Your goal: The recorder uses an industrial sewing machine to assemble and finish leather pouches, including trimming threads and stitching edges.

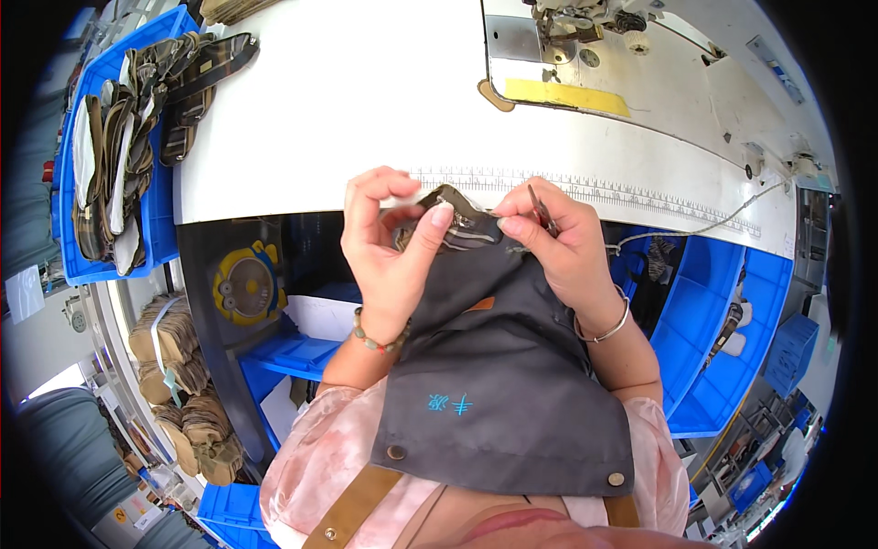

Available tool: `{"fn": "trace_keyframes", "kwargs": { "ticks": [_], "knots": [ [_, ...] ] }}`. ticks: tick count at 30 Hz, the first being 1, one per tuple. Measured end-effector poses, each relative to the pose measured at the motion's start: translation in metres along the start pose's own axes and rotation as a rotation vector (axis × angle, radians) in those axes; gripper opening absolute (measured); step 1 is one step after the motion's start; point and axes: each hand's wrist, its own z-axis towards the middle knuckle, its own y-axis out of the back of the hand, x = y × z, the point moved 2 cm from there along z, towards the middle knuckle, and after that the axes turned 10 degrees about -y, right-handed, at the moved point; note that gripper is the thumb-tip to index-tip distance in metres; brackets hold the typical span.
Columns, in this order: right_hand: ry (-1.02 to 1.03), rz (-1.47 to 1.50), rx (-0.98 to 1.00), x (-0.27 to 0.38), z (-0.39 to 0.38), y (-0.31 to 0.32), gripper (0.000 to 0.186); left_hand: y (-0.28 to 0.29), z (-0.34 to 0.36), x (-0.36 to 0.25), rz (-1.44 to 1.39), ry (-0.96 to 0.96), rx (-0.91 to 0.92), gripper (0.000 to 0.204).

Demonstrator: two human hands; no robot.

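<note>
Just past the front edge of the white table (302,119), a small plaid fabric piece (471,236) with an olive-brown side is held up between my two hands. My left hand (389,242) is closed on it, the thumb pressing from the near side. At its right end, the thumb and forefinger of my right hand (558,238) pinch together by the cloth edge. The same hand carries dark thread snips (543,212), their lower part hidden in the palm. A grey cord (722,218) runs from beside that hand to the table's right end.
A sewing machine (585,35) stands at the back right, near a yellow strip (567,96). A printed ruler (658,195) follows the table's front edge. Plaid pieces (114,174) fill a blue bin (163,233) at left. Stacked brown pieces (169,343) sit below; blue trays (700,334) stand right.
</note>
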Motion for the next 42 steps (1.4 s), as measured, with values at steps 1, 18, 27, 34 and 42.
{"fn": "trace_keyframes", "kwargs": {
  "ticks": [1,18,27,34,42],
  "knots": [
    [-0.003,-0.007,0.002,0.001,0.000,0.000,0.007,0.005,0.007,-0.001,0.001,0.000,0.001,0.035],
    [0.090,-0.107,0.016,0.005,0.002,-0.005,0.005,0.007,0.016,-0.007,-0.112,0.176,0.338,0.008],
    [0.108,-0.144,0.038,0.011,0.003,-0.005,0.005,0.008,0.014,-0.002,-0.179,0.223,0.272,0.016],
    [0.139,-0.190,0.049,0.012,0.004,-0.006,0.008,0.008,0.012,0.001,-0.166,0.207,0.262,0.022],
    [0.118,-0.169,0.051,0.011,0.004,-0.007,0.006,0.008,0.012,0.003,-0.141,0.193,0.262,0.025]
  ]
}}
